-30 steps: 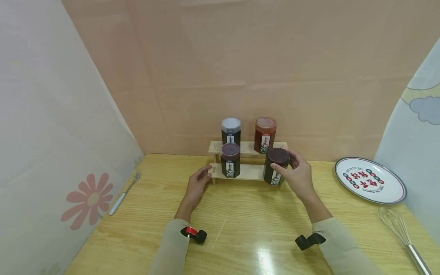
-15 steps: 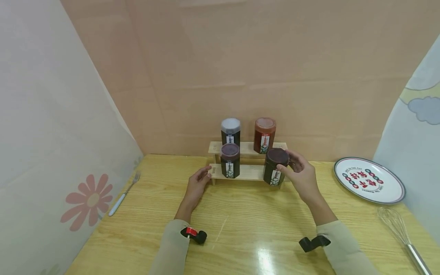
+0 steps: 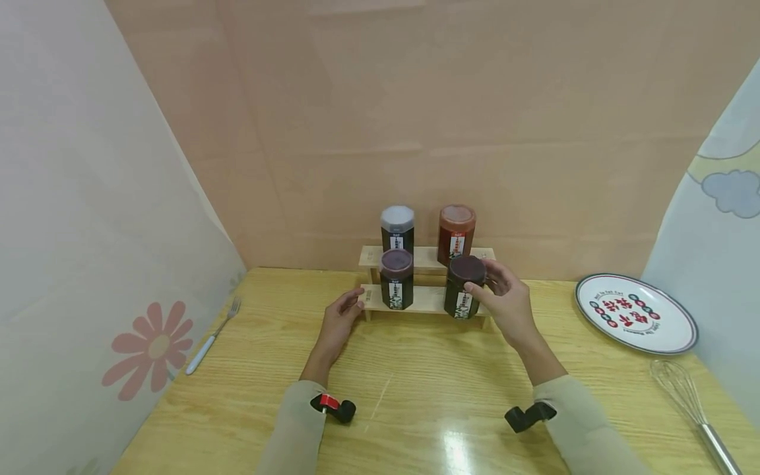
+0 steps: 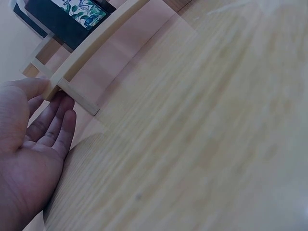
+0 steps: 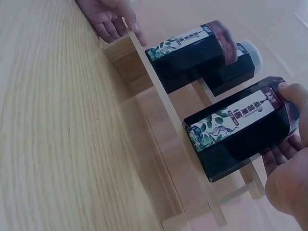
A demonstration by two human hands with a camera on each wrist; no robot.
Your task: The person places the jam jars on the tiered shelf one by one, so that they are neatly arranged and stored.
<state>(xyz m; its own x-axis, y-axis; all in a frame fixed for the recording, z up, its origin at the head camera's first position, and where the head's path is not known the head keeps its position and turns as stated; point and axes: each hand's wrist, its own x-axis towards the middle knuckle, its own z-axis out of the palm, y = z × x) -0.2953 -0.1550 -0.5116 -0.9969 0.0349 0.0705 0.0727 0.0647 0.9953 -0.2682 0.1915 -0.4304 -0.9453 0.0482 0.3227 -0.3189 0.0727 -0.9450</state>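
My left hand [image 3: 340, 322] pinches the left end of a two-step wooden rack [image 3: 429, 299]; in the left wrist view the thumb lies on the lower board [image 4: 108, 36] and the fingers are under it. With my right hand [image 3: 512, 305] I grip a dark hexagonal jar [image 3: 456, 290] near its lid, at the right part of the lower step. Its label [image 5: 238, 118] faces front. A purple-lidded jar [image 3: 396, 280] stands on the left of that step. Behind, on the upper step, are a white-lidded jar [image 3: 397, 227] and a red jar [image 3: 456, 235].
A fork [image 3: 212, 338] lies on the wooden table [image 3: 332, 429] at far left. On the right are an oval plate [image 3: 600, 287] with red characters and a whisk [image 3: 689, 399]. A beige cloth [image 3: 332, 132] hangs right behind the rack.
My right hand has shifted left along the lower step, taking the dark jar with it toward the purple-lidded jar. The left hand has stayed at the rack's end.
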